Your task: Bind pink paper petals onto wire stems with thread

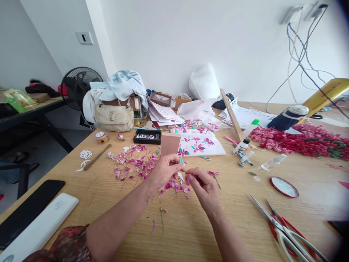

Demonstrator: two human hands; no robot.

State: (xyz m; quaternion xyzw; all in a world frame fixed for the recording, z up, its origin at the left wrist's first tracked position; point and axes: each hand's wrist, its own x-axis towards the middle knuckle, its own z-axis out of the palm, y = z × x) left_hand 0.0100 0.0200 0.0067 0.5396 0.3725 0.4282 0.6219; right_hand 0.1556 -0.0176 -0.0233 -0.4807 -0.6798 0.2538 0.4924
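Observation:
Both hands meet over the middle of the wooden table (191,233). My left hand (165,171) pinches a small teal and white petal piece (181,161) between thumb and fingers. My right hand (204,187) is closed in a pinch right beside it, on a small pink petal (187,180). Loose pink petals (133,163) lie scattered just left of and under the hands. A finished pink flower on a thin stem (213,174) rests to the right of my right hand.
Scissors (283,227) lie at the front right, near a red lid (284,187). Glue bottles (241,147), a white sheet with pink flowers (200,145) and a red flower pile (300,140) sit behind. A phone (27,211) and white case (40,227) lie front left.

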